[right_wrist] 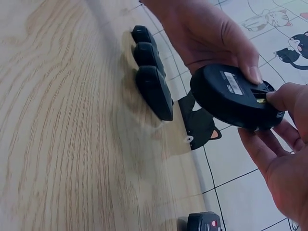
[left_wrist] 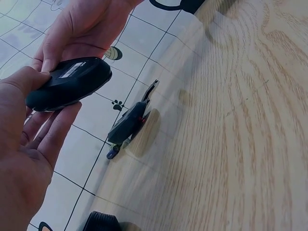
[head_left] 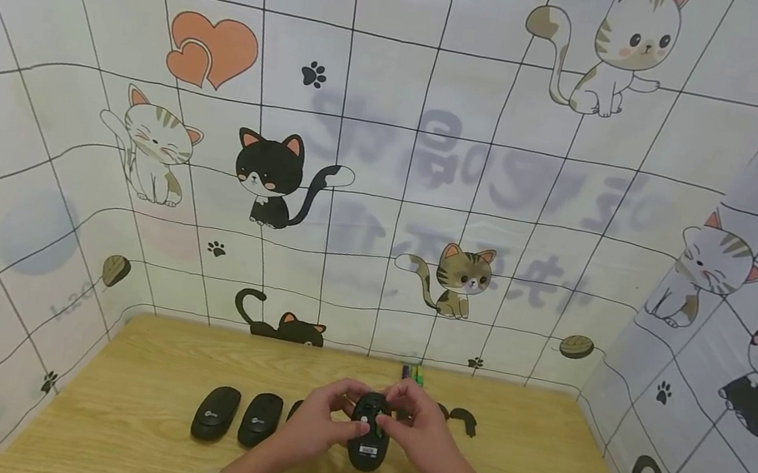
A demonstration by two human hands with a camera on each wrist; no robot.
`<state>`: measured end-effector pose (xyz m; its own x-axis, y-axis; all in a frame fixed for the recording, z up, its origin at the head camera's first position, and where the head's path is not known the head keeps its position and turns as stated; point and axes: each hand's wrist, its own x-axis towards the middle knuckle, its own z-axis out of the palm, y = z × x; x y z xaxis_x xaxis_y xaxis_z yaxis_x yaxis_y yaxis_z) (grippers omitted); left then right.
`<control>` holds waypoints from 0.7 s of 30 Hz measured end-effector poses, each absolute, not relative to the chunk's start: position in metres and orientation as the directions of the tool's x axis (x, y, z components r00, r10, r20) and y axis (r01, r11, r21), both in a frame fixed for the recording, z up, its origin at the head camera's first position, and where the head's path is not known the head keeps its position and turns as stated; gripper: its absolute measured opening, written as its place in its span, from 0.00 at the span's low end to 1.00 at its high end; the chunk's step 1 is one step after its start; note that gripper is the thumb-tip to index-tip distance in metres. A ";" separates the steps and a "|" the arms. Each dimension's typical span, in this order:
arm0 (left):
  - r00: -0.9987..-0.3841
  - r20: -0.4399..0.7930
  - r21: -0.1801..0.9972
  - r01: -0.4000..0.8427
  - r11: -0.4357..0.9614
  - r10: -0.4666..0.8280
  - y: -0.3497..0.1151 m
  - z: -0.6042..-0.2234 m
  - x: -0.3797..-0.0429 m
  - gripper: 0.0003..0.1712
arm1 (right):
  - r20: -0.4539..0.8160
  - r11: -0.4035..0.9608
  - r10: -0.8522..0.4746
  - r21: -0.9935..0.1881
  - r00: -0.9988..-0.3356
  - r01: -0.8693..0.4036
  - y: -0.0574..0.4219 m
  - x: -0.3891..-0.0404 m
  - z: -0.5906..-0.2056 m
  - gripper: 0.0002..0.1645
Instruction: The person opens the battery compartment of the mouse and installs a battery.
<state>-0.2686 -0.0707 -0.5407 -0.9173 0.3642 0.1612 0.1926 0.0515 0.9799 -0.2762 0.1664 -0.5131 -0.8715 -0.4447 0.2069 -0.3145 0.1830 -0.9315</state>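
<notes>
A black computer mouse (head_left: pixel 367 450) is held underside up between both hands, above the table. Its white label (right_wrist: pixel 233 83) and open battery compartment face upward. My left hand (head_left: pixel 327 413) grips one side, thumb on the underside and fingers around the edge. My right hand (head_left: pixel 423 428) holds the other side, its fingers beneath the mouse. The right thumb presses at the compartment, where a yellow-green battery (right_wrist: pixel 261 100) partly shows; the thumb hides the rest.
Two black mice (head_left: pixel 216 413) (head_left: pixel 260 419) stand left on the wooden table (head_left: pixel 127 412); a third (right_wrist: pixel 153 91) is partly behind my left hand. Beyond my right hand lie batteries (head_left: pixel 412 373), dark curved pieces (head_left: pixel 464 421) and another mouse (left_wrist: pixel 127 122). A cat-print curtain (head_left: pixel 377 160) surrounds the table.
</notes>
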 end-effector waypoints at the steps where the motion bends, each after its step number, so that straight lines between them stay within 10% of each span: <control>1: -0.917 0.160 0.980 0.192 0.053 0.364 -0.070 -0.541 -0.269 0.24 | 0.204 0.188 -0.440 -0.931 -0.874 -0.312 0.166 -0.276 -0.513 0.13; 21: -0.918 0.168 0.974 0.210 0.079 0.360 -0.069 -0.537 -0.269 0.23 | 0.216 0.214 -0.352 -0.929 -0.911 -0.303 0.161 -0.272 -0.513 0.12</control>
<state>-0.2690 -0.0694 -0.5367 -0.9176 0.3600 0.1683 0.2099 0.0793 0.9745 -0.2721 0.1606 -0.5133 -0.9109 -0.3516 0.2159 -0.3029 0.2145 -0.9286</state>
